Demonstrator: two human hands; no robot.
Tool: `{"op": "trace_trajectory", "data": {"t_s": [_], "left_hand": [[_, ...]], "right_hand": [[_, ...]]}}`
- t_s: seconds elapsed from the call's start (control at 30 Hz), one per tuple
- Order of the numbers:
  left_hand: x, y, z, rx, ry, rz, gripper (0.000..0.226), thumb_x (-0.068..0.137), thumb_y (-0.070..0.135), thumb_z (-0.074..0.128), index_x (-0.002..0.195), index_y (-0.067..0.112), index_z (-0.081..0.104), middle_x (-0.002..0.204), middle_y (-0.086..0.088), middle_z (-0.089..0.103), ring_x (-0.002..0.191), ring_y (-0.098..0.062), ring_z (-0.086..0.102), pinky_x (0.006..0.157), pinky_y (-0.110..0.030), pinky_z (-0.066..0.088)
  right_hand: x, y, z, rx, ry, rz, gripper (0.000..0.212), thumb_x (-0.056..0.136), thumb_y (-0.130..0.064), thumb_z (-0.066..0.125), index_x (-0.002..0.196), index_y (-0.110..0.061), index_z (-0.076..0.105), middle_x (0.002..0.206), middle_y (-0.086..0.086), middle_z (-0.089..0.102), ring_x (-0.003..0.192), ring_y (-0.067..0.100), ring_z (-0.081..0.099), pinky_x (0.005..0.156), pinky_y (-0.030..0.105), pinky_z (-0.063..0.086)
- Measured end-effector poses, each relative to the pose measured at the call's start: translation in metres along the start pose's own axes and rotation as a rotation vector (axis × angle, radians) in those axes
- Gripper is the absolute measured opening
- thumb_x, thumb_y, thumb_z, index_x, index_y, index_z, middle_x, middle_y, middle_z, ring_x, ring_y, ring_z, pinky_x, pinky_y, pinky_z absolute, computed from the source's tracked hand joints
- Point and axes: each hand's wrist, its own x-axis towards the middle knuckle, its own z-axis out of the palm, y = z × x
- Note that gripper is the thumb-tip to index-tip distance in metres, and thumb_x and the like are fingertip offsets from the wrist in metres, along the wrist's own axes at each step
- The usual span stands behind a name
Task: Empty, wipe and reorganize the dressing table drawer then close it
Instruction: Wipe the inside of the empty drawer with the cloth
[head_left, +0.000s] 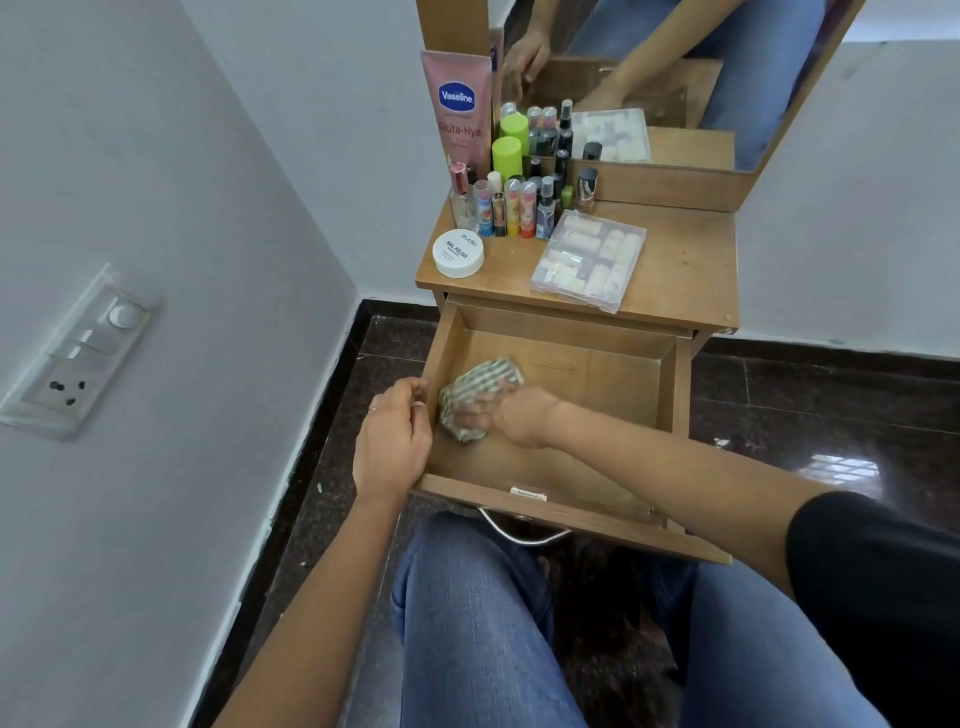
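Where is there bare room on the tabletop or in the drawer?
The tabletop is bare right of the clear plastic box, with a narrow gap between that box and the white jar; its back left is crowded with bottles. The drawer is bare on its right half; the right hand holds the cloth at left.

The wooden drawer (597, 364) is pulled well out beneath the surface (685, 260). Its inside is bare but for a crumpled green-and-white checked cloth (483, 379), which is pressed to the drawer floor near the left wall and gripped by the right hand (514, 415). The left wall is held by the left hand (395, 441). A pink tube (457, 109), a white jar (458, 253) and small bottles (511, 208) are stood on the surface, and a clear plastic box (589, 260) is laid flat beside them.
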Motion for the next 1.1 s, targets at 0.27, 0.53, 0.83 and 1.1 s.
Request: {"op": "trace_trajectory", "data": {"t_s": [0.27,0.53,0.83,1.1], "left_hand": [[0.001,0.0,0.001,-0.003,0.009,-0.017,0.032,0.098,0.014,0.044,0.126,0.017,0.059,0.119,0.002,0.066,0.112,-0.017,0.057,0.085,-0.035,0.048],[0.004,-0.002,0.002,0.001,0.014,-0.012,0.032,0.097,0.015,0.044,0.125,0.018,0.059,0.117,0.003,0.066,0.11,-0.016,0.058,0.086,-0.036,0.051],[0.005,-0.005,0.004,0.01,0.0,-0.011,0.032,0.098,0.015,0.044,0.126,0.018,0.058,0.116,0.004,0.066,0.111,-0.014,0.056,0.087,-0.036,0.05],[0.005,-0.005,0.001,0.022,-0.023,-0.014,0.034,0.098,0.015,0.042,0.129,0.017,0.057,0.12,0.001,0.065,0.115,-0.016,0.055,0.09,-0.036,0.049]], "right_hand": [[0.009,0.018,-0.015,-0.02,-0.026,0.078,0.067,0.097,-0.002,0.026,0.153,-0.029,0.0,0.16,-0.01,-0.006,0.148,0.014,0.0,0.12,0.041,0.009],[0.025,0.023,-0.001,0.103,0.126,0.133,0.065,0.096,-0.001,0.023,0.153,-0.02,0.0,0.161,-0.001,-0.002,0.148,0.014,0.0,0.12,0.034,0.005],[0.048,0.012,-0.015,0.241,0.112,0.471,0.063,0.098,-0.008,0.021,0.153,-0.016,-0.007,0.16,-0.003,-0.012,0.147,0.012,-0.008,0.118,0.033,0.005],[0.027,0.023,-0.011,0.426,0.077,0.532,0.07,0.094,0.001,0.024,0.153,-0.022,-0.006,0.159,-0.009,-0.014,0.147,0.01,-0.007,0.12,0.035,0.008]]}}
